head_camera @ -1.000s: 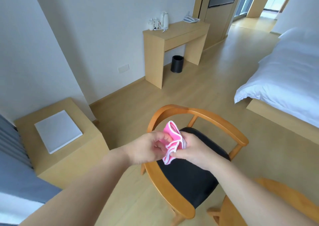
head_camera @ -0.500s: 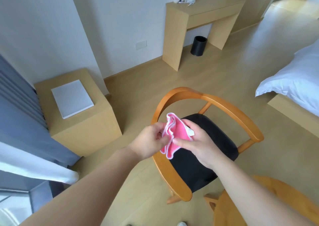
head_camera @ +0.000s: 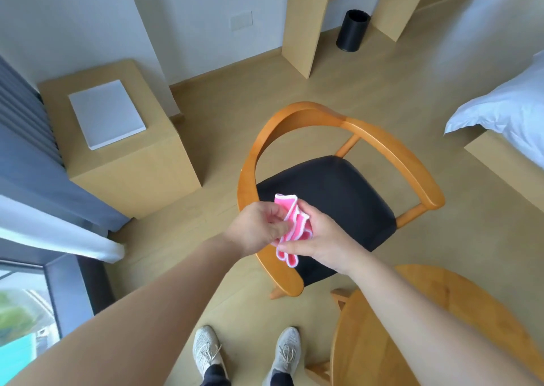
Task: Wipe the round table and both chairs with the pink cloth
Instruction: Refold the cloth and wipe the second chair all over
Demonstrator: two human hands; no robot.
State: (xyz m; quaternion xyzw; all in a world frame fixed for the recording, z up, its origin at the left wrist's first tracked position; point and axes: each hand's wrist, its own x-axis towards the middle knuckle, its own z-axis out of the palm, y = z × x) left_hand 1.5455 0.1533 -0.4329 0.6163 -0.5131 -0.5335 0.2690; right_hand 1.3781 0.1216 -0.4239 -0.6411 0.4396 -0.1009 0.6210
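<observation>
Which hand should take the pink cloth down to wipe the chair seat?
Right, probably. The right hand pinches the folded pink cloth directly over the wooden chair's black seat; the left hand holds the cloth above the armrest.

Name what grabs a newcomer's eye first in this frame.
The pink cloth stands out at centre, bunched between the left hand and the right hand, both pinching it. Right behind them sits the wooden chair with its black seat. The round table edges in at lower right, beside the person's grey sneakers.
</observation>
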